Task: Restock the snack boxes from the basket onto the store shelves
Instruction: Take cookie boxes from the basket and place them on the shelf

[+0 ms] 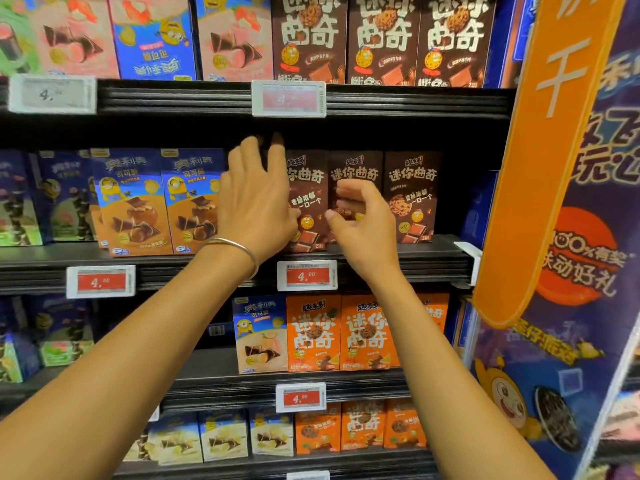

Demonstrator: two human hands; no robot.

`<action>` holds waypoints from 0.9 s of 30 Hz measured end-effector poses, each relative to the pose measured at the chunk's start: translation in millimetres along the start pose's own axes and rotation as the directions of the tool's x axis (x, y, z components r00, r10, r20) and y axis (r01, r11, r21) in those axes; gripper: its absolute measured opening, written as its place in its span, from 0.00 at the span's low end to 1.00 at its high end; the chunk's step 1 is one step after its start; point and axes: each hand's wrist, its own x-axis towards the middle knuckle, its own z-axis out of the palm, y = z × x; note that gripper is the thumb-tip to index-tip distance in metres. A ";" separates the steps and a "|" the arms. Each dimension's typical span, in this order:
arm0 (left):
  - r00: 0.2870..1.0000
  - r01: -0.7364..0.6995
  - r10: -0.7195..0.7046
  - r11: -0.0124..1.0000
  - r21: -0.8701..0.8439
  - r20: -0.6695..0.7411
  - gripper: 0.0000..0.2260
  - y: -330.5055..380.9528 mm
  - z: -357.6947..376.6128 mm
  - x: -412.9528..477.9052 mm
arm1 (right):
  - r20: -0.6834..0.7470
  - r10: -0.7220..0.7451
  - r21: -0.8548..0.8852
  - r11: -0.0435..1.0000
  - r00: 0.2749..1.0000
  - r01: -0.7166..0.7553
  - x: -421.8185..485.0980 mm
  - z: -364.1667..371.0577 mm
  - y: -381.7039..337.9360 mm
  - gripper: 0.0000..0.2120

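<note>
The brown cookie boxes (pixel 412 195) are stood in a row on the middle shelf (pixel 398 261). The leftmost box (pixel 308 202) is covered by the left hand (pixel 254 202), fingers straight and spread. The right hand (pixel 363 220) is held before the next box (pixel 353 168), fingers curled; whether it is pinched cannot be told. Light, stiff, easily dented cardboard is judged; the narrow sides are best gripped.

Three dark brown snack boxes (pixel 355 164), upright, side by side, fronts facing out; on the middle shelf (pixel 381 252)
</note>
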 end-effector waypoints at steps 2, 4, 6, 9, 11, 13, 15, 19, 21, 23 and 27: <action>0.996 -0.089 0.087 0.990 0.113 0.023 0.38 1.3 -3.9 6.4 | -0.154 -0.033 -0.038 0.999 0.988 0.027 3.1 -12.2 2.3 0.19; 0.989 -0.145 0.136 0.975 0.167 0.064 0.37 1.3 -5.0 13.3 | -0.331 -0.048 -0.126 0.992 0.942 0.006 7.4 -27.3 7.8 0.20; 0.985 -0.163 0.149 0.968 0.189 0.085 0.37 1.6 -5.2 19.8 | -0.432 0.005 -0.216 0.970 0.902 -0.109 15.1 -42.5 16.0 0.27; 0.984 -0.169 0.150 0.960 0.224 0.100 0.34 1.7 -3.8 25.5 | -0.407 0.150 -0.303 0.908 0.901 -0.288 28.7 -58.8 30.0 0.37; 0.984 -0.162 0.138 0.959 0.233 0.114 0.33 2.4 -1.7 27.7 | -0.329 0.240 -0.308 0.887 0.913 -0.344 35.3 -64.7 38.2 0.41; 0.984 -0.147 0.117 0.960 0.240 0.133 0.32 2.8 0.2 29.8 | -0.257 0.297 -0.290 0.884 0.920 -0.366 38.8 -67.1 44.6 0.43; 0.983 -0.138 0.103 0.960 0.245 0.149 0.31 3.6 1.3 32.8 | -0.232 0.311 -0.288 0.883 0.922 -0.370 40.8 -67.9 48.6 0.42; 0.974 -0.167 0.121 0.954 0.250 0.191 0.31 9.0 1.7 40.0 | -0.236 0.305 -0.312 0.875 0.923 -0.370 44.9 -68.0 51.1 0.39; 0.968 -0.184 0.131 0.951 0.247 0.216 0.34 14.2 1.9 43.4 | -0.230 0.310 -0.324 0.870 0.923 -0.373 47.5 -68.3 52.9 0.38; 0.955 -0.201 0.133 0.947 0.250 0.264 0.35 17.9 2.0 48.3 | -0.219 0.326 -0.313 0.869 0.920 -0.383 50.9 -69.3 54.7 0.38; 0.937 -0.233 0.149 0.941 0.247 0.315 0.25 18.3 6.3 57.8 | -0.178 0.397 -0.177 0.887 0.900 -0.426 58.0 -74.0 60.2 0.39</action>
